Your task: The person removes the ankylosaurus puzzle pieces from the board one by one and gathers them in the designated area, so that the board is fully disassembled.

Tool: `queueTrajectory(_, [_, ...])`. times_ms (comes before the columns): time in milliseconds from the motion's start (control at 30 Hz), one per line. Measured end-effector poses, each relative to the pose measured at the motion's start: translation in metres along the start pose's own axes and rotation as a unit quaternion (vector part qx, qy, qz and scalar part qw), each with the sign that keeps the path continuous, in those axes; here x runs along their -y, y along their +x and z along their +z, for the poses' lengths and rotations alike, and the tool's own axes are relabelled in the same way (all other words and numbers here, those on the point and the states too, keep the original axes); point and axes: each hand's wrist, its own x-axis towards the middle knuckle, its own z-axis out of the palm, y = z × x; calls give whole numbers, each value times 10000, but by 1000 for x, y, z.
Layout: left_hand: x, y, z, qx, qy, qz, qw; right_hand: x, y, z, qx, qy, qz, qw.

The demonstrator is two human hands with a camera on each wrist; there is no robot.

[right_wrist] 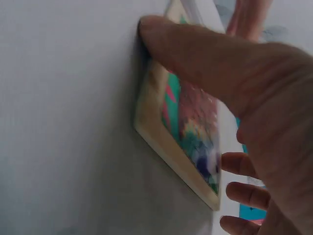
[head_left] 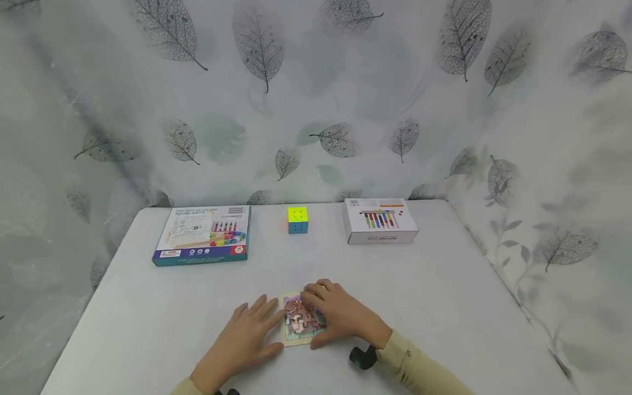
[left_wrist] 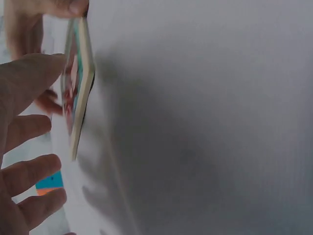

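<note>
A small jigsaw puzzle (head_left: pixel 297 323) in a pale wooden frame lies near the front middle of the white table, its pieces showing a pinkish-brown picture. From the right side, my right hand (head_left: pixel 340 312) grips the frame, thumb on the near edge and fingers reaching across to the far side. My left hand (head_left: pixel 242 337) is spread at the left edge, fingers apart and fairly straight, with the index fingertip at the frame. In the left wrist view, the puzzle's pale edge (left_wrist: pixel 87 81) shows beside the left thumb. The right hand covers part of the picture.
At the back left lies a flat boxed game (head_left: pixel 202 236). A cube puzzle (head_left: pixel 298 220) with yellow top and blue front stands at the back middle. A white box (head_left: pixel 380 221) with a colourful printed picture sits back right. Leaf-patterned curtain (head_left: pixel 336 109) hangs behind the table.
</note>
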Motion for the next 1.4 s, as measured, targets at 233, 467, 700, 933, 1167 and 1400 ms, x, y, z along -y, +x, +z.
queueTrajectory(233, [-12,-1,12,93,246,365,9990,2,2,5,71,-187,-14,9998])
queueTrajectory(467, [-11,1,11,149,609,486,9969,3,25,-8,352,-538,-306,9975])
queueTrajectory(700, [-12,4,9,64,664,510,9965,-7,56,-25,793,-1406,-936,9824])
queueTrajectory(933, [-10,-3,11,343,633,379,9967,0,71,-25,890,-1831,-1720,9638])
queueTrajectory(1167, [-9,-5,10,617,335,234,9973,1,84,-25,1021,-2207,-2033,9485])
queueTrajectory(1400, [-12,1,11,596,377,236,9972,7,99,-30,1297,-2270,-2211,9396])
